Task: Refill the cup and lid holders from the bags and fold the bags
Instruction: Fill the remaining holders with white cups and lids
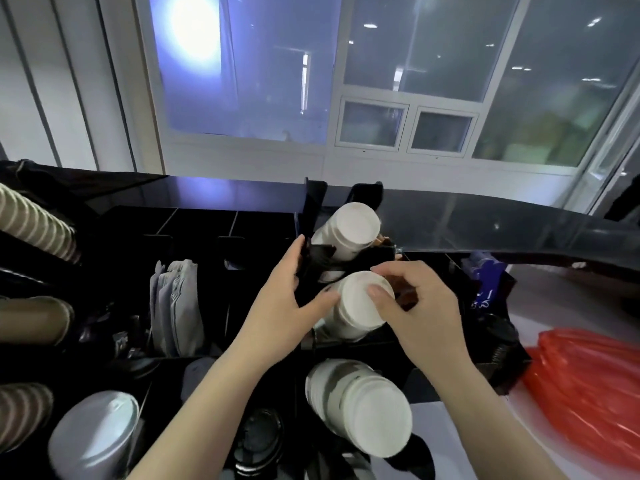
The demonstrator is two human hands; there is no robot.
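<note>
While the right hand [412, 306] pinches the middle cup stack [360, 306] by its upturned base, thumb and fingers [379, 291] curled over the rim, the left hand [287, 299] steadies the black holder [311, 261], thumb against the stack's side.

Step, judged: seating the stack in its slot. Best pressed straight along the slot, holder held still, so the nested cups do not splay.

Item: white paper cups, nested, base toward the camera, centre of view. A second stack [349, 230] at 12 o'clock; a third [367, 410] at 6 o'clock. Red bag [585, 393] at 4 o'clock on the table [561, 303].
</note>
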